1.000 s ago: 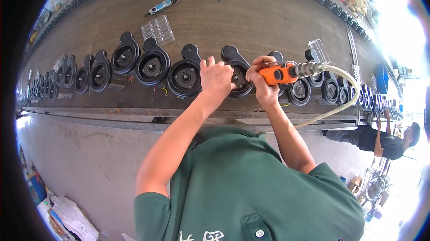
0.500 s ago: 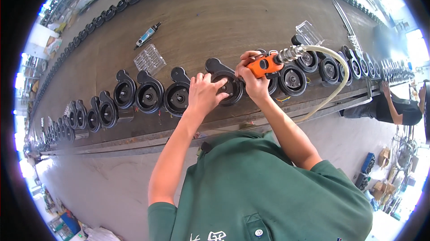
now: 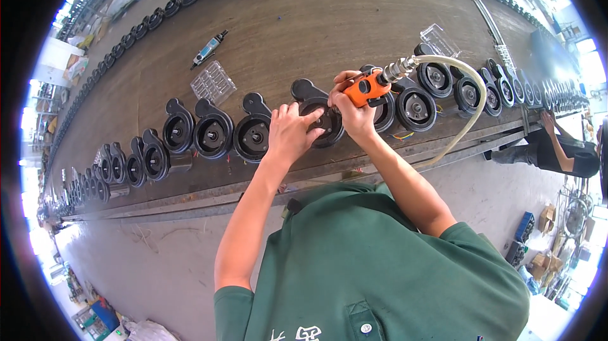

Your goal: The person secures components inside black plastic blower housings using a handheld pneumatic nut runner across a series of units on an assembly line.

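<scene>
My left hand [image 3: 290,132] rests on the left rim of a black round housing [image 3: 329,133] with a rounded side arm. Its thumb and forefinger are apart and reach into the bowl. My right hand [image 3: 354,116] is wrapped around an orange air tool [image 3: 365,89], held over the right edge of the same housing. A metal coupling [image 3: 398,70] joins the tool to a pale hose [image 3: 479,97] that loops down to the right. Fingers hide the tool's working end. Similar housings stand close by, including one [image 3: 252,138] left of my left hand and another [image 3: 415,111] to the right.
Long rows of housings line the table [image 3: 304,31] along its near and far edges. A blue-grey hand tool [image 3: 209,48] and clear plastic trays [image 3: 213,82] [image 3: 439,41] lie beyond the near row. A co-worker [image 3: 567,151] stands at the right along the table's edge.
The orange air tool and my right hand have shifted slightly left. The hose's coupling end has also moved left and up. My left hand stays on the same housing.
</scene>
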A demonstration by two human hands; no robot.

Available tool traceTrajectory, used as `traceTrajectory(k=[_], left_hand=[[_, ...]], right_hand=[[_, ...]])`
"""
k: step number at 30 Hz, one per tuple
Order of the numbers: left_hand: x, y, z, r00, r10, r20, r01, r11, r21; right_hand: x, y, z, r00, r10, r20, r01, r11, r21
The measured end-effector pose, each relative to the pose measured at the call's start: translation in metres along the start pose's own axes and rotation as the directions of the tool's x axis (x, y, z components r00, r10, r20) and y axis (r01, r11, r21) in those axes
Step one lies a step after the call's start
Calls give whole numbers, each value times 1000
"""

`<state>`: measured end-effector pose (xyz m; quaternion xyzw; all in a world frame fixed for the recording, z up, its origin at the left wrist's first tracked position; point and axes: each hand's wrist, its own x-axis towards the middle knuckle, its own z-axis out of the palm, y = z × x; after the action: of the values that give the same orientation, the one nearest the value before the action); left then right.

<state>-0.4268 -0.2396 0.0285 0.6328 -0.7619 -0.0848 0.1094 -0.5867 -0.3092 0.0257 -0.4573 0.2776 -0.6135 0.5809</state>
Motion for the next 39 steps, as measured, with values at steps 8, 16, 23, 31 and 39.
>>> traceTrajectory(k=[8,16,23,31,39], left_hand=[[-2,-7,5,1000,-13,-12,12,996,-89],[-3,-12,10,997,-65,-33,56,970,-235],[4,-3,-2,980,-170,107,197,913,-357],[0,0,15,980,-194,-46,167,924,-345],[-4,1,22,983,-148,-112,114,958,-265]], right_hand=[[1,8,-1,1000,-30,5,30,999,-20],[-3,11,6,999,-33,-23,34,999,14],[-5,12,2,997,-63,-34,63,998,-13],[-4,12,-2,994,-100,-51,100,995,-4],[0,15,-2,992,-105,-75,107,994,30]])
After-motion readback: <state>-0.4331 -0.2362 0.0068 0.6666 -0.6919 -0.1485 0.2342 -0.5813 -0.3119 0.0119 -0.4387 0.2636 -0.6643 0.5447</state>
